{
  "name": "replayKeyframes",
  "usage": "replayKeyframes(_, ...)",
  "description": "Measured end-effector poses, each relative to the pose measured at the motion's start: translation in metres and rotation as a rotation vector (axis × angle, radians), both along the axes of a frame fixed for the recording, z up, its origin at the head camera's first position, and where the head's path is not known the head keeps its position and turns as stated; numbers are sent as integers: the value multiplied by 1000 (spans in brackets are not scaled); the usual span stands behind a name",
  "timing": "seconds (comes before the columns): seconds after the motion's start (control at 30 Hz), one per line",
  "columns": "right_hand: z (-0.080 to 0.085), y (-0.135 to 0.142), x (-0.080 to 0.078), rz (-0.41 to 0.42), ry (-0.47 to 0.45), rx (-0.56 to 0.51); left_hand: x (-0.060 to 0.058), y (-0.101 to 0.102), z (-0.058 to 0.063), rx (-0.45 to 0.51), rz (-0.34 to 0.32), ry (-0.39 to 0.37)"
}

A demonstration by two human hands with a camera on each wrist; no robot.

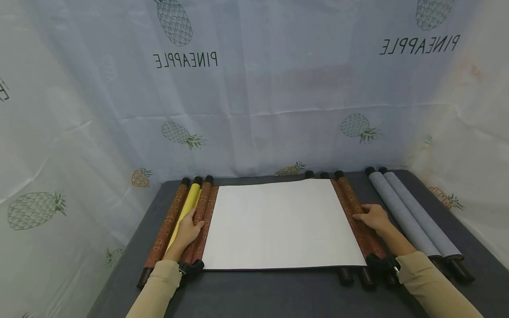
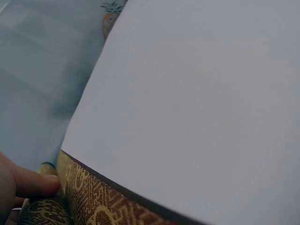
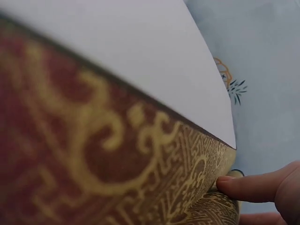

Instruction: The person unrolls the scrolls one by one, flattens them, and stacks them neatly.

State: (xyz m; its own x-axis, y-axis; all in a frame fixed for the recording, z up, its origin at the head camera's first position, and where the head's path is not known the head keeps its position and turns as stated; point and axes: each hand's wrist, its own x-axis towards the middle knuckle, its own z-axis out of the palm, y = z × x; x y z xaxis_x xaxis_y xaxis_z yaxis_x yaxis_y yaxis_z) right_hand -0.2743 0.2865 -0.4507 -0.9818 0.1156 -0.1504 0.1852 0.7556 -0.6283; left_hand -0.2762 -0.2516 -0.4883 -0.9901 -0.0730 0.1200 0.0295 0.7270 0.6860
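Note:
A hanging scroll with a blank white sheet [image 1: 282, 225] and brown-red patterned brocade at both sides lies unrolled across the middle of the table. My left hand [image 1: 188, 230] grips its left roller [image 1: 203, 201], thumb toward the sheet. On the other side, my right hand [image 1: 374, 217] holds the right roller [image 1: 350, 194], with the thumb over the brocade. In the left wrist view, the thumb [image 2: 40, 183] lies against gold-patterned brocade [image 2: 101, 199]. The right wrist view has a thumb [image 3: 248, 186] on the rolled brocade [image 3: 213, 206].
Left of the open scroll lie a yellow rolled scroll [image 1: 190, 205] and a brown one [image 1: 167, 223]. Two grey-blue rolled scrolls [image 1: 401, 212] lie at the right. Dark rod ends [image 1: 346, 276] stick out beneath the sheet's right part. A pineapple-print curtain [image 1: 254, 88] surrounds the dark table [image 1: 254, 293].

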Motion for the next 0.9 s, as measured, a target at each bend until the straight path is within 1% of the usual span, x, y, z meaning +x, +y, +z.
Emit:
replayKeyframes(0.17,0,2,1,14,10,11,-1,2,1,-41,2,-14)
replayKeyframes(0.3,2,5,3,26,1,6,1,3,4,-45,0,-44)
replayKeyframes(0.4,5,8,6,47,-5,2,3,3,7,-40,-4,-59)
replayKeyframes(0.5,7,13,9,84,18,6,4,3,8,-40,-9,-64)
replayKeyframes(0.63,7,20,12,118,63,-4,4,4,10,-43,-10,-54)
replayKeyframes(0.77,7,28,14,130,84,-50,5,6,14,-18,-8,-48)
replayKeyframes(0.9,10,38,17,133,105,-62,7,9,19,7,-26,-13)
